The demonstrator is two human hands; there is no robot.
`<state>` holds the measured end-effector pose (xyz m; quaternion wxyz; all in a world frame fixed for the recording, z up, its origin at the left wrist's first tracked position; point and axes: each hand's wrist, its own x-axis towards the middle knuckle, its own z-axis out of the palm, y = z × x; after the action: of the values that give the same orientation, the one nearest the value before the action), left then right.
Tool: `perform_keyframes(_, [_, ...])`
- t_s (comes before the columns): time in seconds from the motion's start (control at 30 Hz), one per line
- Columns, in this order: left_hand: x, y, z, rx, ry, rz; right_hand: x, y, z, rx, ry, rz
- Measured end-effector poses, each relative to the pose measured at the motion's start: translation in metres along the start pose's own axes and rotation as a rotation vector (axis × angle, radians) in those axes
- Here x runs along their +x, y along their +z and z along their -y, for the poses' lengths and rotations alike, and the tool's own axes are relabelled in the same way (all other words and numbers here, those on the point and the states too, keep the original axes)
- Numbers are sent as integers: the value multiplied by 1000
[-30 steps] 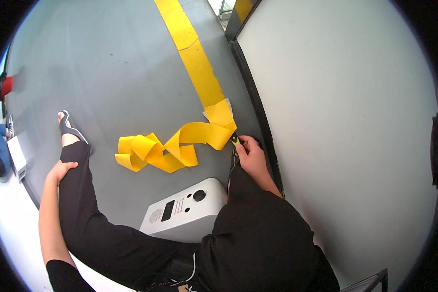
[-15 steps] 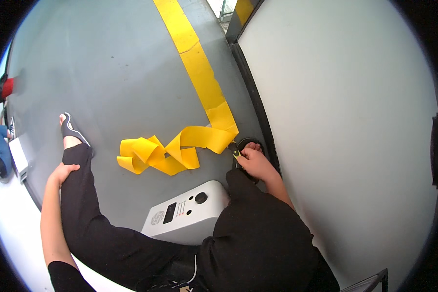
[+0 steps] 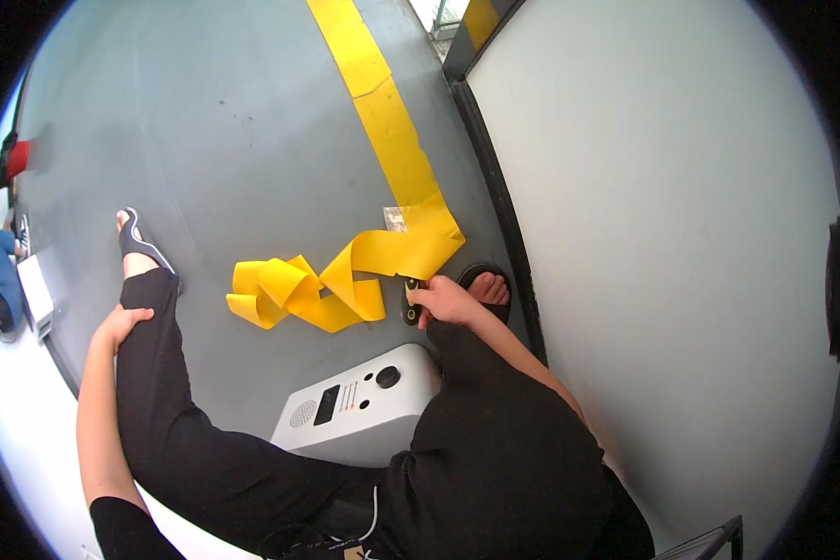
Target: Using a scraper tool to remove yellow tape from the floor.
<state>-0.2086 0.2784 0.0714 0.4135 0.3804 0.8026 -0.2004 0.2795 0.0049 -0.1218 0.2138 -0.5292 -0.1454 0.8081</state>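
Observation:
I sit on a grey floor [image 3: 233, 140] in black trousers. My right hand [image 3: 445, 301] grips a small black and yellow tool [image 3: 411, 303] beside the loose end of a wide yellow floor tape [image 3: 383, 112]. The tape runs along the floor toward a white wall, and its peeled part lies crumpled in folds [image 3: 303, 289] just left of that hand. My left hand [image 3: 121, 322] rests on my left leg [image 3: 149, 373], near the knee, holding nothing. My right foot in a black sandal [image 3: 487, 283] is right behind the right hand.
A white box-shaped device [image 3: 364, 406] with a small screen, grille and buttons lies between my legs. A white wall [image 3: 672, 233] with a black base strip [image 3: 499, 205] stands at right. My left foot in a sandal [image 3: 133, 238] points up-left. Blue, red and white items lie at the far left edge.
My right hand with the tool has moved down the tape's edge, away from the fold and closer to my right foot. The left hand stays on the leg.

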Motion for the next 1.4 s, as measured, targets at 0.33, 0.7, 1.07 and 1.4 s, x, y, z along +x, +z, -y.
perform_keyframes(0.33, [16, -11, 17, 2, -46, -48, 6, 0, -16, 30, -70, 19])
perform_keyframes(0.7, [2, -4, 1, 21, -25, 13, 11, -7, -33, 37, -64, -70])
perform_keyframes(1.07, [1, 0, -2, 9, -33, -14, -3, -8, -22, 54, -81, -117])
perform_keyframes(1.4, [13, -11, 13, -6, -31, 12, -60, -17, -30, -318, -56, -436])
